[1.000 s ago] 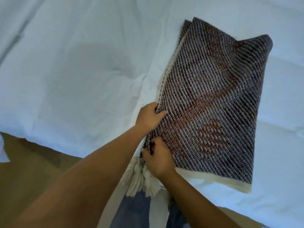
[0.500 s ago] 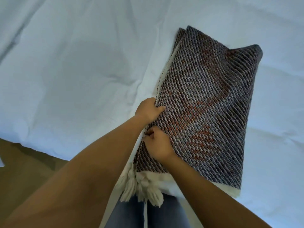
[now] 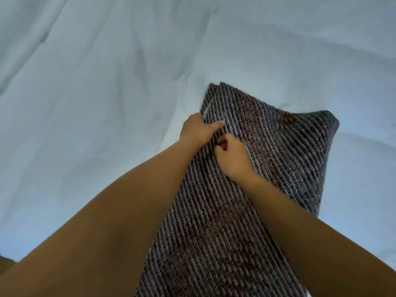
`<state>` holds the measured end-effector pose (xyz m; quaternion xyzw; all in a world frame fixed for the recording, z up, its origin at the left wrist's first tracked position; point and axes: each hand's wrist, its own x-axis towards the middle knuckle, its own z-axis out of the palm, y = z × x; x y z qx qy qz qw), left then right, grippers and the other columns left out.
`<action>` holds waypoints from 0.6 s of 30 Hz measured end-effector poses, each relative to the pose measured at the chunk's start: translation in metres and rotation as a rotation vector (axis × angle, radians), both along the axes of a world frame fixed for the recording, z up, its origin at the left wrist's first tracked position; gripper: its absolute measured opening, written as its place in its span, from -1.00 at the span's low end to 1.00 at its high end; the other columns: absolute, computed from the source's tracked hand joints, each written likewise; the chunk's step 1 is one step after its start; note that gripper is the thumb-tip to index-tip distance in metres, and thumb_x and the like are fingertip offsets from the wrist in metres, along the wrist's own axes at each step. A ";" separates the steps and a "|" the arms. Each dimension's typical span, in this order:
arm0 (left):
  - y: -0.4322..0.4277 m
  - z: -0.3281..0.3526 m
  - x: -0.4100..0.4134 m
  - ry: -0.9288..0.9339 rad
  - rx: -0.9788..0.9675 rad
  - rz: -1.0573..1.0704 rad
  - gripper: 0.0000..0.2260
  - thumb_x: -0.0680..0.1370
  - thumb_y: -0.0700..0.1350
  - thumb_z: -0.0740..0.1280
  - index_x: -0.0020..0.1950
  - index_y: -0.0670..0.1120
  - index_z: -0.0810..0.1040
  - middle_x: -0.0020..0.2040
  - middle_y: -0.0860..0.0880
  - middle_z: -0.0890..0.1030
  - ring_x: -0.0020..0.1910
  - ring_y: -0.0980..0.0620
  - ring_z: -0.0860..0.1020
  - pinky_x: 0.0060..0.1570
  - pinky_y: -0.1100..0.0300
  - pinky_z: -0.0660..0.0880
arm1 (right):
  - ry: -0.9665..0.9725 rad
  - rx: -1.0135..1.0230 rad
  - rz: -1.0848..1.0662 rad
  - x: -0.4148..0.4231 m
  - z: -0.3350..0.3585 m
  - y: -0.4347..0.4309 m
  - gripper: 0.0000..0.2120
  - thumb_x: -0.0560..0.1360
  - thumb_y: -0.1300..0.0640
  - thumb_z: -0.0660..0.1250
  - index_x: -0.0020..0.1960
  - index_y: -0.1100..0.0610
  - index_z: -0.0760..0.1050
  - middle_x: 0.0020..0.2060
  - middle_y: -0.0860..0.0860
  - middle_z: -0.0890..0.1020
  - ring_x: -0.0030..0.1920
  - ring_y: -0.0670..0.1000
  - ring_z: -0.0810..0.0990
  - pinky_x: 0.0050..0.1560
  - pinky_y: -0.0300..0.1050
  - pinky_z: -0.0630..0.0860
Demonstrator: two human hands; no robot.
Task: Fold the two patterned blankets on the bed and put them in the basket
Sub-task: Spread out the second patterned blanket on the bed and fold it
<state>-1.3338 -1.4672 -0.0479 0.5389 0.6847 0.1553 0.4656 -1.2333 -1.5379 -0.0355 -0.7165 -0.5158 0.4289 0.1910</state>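
Note:
A dark woven patterned blanket point(image 3: 278, 151) with reddish motifs lies folded into a long strip on the white bed, running from the bottom centre up to the right of centre. My left hand point(image 3: 199, 130) grips its left edge, thumb on top. My right hand point(image 3: 232, 156) sits just beside it, fingers pinched on the top layer of the same blanket. Its near end and tassels are out of frame. No second blanket or basket is visible.
The white bed sheet point(image 3: 96, 103), lightly creased, fills nearly the whole view around the blanket. A sliver of brown floor point(image 3: 5, 262) shows at the lower left edge.
Both hands have slid up along the blanket's left edge, away from the tasselled end. The view has moved in over the bed, so the tassels, floor and my legs have dropped out of sight.

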 end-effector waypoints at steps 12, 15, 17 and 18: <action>0.050 -0.025 0.023 0.210 0.096 -0.047 -0.66 0.54 0.01 0.23 0.22 -0.17 0.38 0.15 -0.16 0.53 0.08 -0.12 0.49 -0.08 0.18 0.30 | -0.278 0.203 -0.055 0.109 -0.012 0.048 -0.82 0.51 0.18 0.20 0.05 0.22 0.48 0.02 0.13 0.49 0.00 0.08 0.46 0.04 -0.08 0.40; 0.065 -0.018 0.027 0.230 0.111 -0.034 -0.54 0.45 -0.02 0.31 0.27 -0.17 0.30 0.15 -0.16 0.51 0.10 -0.16 0.50 -0.07 0.14 0.35 | -0.425 0.280 0.012 0.144 -0.013 0.038 -0.72 0.50 0.12 0.24 0.15 0.25 0.46 0.08 0.19 0.49 0.13 0.18 0.41 0.18 0.00 0.31; 0.069 -0.008 0.031 0.331 0.150 -0.065 -0.37 0.40 -0.07 0.35 0.39 -0.14 0.18 0.29 -0.18 0.41 0.22 -0.19 0.42 0.10 0.02 0.38 | -0.600 0.302 0.088 0.168 -0.016 0.030 -0.63 0.49 0.04 0.28 0.20 0.24 0.45 0.10 0.24 0.50 0.13 0.22 0.41 0.16 0.00 0.25; 0.069 -0.004 0.036 0.473 0.260 -0.209 -0.30 0.39 -0.11 0.35 0.45 -0.10 0.10 0.38 -0.19 0.30 0.32 -0.21 0.33 0.23 -0.06 0.30 | -0.683 0.297 0.108 0.180 -0.019 0.028 -0.59 0.48 -0.01 0.29 0.21 0.23 0.45 0.10 0.25 0.51 0.13 0.23 0.43 0.16 0.01 0.24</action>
